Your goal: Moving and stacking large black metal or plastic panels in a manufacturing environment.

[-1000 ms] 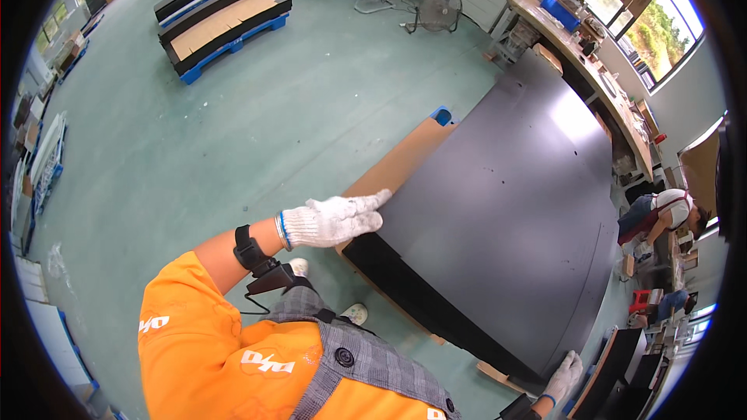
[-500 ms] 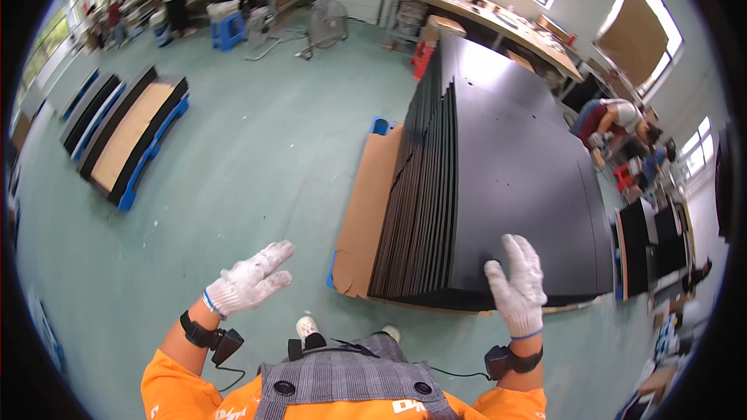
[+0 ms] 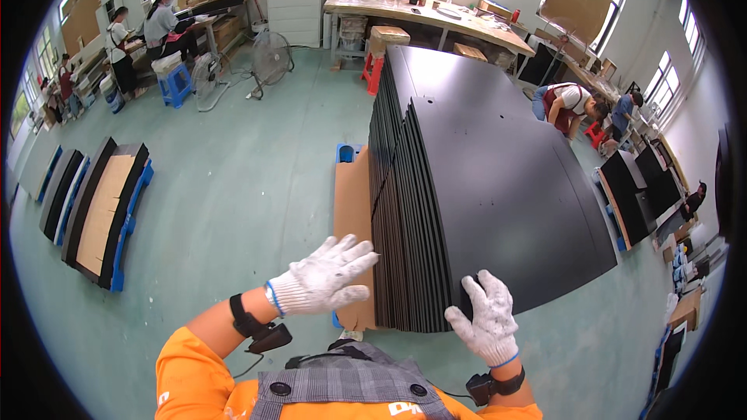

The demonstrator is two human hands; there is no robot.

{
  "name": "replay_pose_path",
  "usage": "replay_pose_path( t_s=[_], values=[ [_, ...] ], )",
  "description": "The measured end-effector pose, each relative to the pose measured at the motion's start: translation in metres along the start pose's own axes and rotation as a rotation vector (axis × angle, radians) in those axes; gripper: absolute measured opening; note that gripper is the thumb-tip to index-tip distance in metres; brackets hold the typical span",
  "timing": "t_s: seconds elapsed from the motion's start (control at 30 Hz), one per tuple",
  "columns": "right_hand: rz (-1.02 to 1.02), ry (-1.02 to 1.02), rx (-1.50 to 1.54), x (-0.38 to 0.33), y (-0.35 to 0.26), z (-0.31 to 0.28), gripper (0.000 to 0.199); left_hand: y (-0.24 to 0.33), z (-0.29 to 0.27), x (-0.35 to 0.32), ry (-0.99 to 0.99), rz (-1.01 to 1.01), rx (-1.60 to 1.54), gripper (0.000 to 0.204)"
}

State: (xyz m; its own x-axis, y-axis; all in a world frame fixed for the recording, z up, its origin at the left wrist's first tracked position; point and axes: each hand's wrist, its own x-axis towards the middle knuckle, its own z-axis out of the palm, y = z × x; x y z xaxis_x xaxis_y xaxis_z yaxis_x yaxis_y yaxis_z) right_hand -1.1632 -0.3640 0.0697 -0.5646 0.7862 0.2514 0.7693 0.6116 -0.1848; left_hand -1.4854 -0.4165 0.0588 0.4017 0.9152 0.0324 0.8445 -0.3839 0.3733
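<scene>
A tall stack of large black panels (image 3: 506, 179) stands right in front of me, its layered edges facing left. My left hand (image 3: 323, 274), in a white knit glove, is open beside the stack's near left side, fingers stretched toward it. My right hand (image 3: 486, 317), gloved the same way, is open with fingers apart over the near edge of the top panel. Whether it touches the panel I cannot tell. Neither hand holds anything. Brown cardboard (image 3: 354, 210) lies under the stack, on a blue pallet (image 3: 347, 152).
More panels (image 3: 101, 210) rest on blue pallets at left, and others (image 3: 626, 194) at right. A wooden workbench (image 3: 436, 12) and a floor fan (image 3: 271, 58) stand at the back. One person (image 3: 568, 105) bends beyond the stack; other people work at the back left.
My view has swung to the right and I am nearer the stack. My left hand has moved right, up to the stack's side. My right hand has shifted lower, toward the near edge.
</scene>
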Motion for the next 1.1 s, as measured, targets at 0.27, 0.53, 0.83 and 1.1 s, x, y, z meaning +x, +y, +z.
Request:
replay_pose_path(
  t_s=[0.27, 0.53, 0.83, 1.1],
  values=[
    [0.022, 0.014, 0.056, 0.008, -0.002, -0.005, 0.059, -0.005, -0.001, 0.142, 0.041, 0.488, 0.126, 0.069],
    [0.271, 0.041, 0.122, 0.030, -0.029, -0.019, 0.045, -0.073, -0.006, 0.260, 0.020, 0.844, 0.120, 0.082],
    [0.998, 0.099, 0.126, 0.108, -0.069, -0.007, 0.017, -0.236, -0.071, 0.399, -0.005, 0.878, 0.135, 0.084],
    [1.336, 0.329, -0.151, 0.130, -0.062, 0.052, 0.021, -0.351, -0.117, 0.470, 0.207, 0.209, 0.354, 0.070]
  ],
)
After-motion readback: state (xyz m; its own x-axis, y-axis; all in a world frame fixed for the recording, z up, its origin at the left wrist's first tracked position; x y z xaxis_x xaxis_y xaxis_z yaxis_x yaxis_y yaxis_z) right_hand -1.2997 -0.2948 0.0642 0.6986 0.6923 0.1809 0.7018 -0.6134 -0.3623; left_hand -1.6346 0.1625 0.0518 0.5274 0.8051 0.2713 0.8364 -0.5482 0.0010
